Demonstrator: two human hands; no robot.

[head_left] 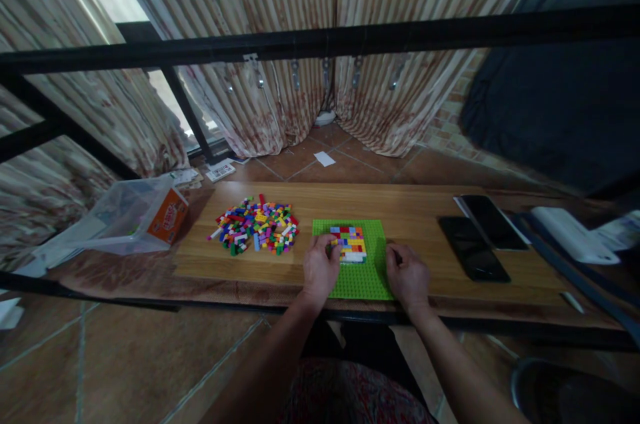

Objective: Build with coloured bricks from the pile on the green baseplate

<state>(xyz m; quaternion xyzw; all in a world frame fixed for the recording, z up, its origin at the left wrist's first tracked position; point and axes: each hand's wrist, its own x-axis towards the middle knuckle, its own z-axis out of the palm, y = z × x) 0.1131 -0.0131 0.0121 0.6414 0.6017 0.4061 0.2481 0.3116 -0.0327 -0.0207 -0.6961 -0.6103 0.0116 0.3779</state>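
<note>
Head view: a small block of multicoloured bricks (pixel 353 245) sits on a bright green studded baseplate (pixel 363 285), in front of the seated person, where both hands reach it easily. The left hand (pixel 321 265) is at the block's left edge, thumb and forefinger close together in a narrow pinch; I cannot tell whether a brick is between them. The right hand (pixel 409 275) is loosely curled at the baseplate's right edge, perhaps to steady it; whether it grips anything is hidden. Left of the baseplate, loose bricks (pixel 257 225) lie spread on the wooden tabletop (pixel 400 204), probably so that colours are easy to pick out. Beyond them stands a clear plastic box (pixel 125 229). Far right, two dark flat devices lie well apart from the bricks, seemingly out of the way.
</note>
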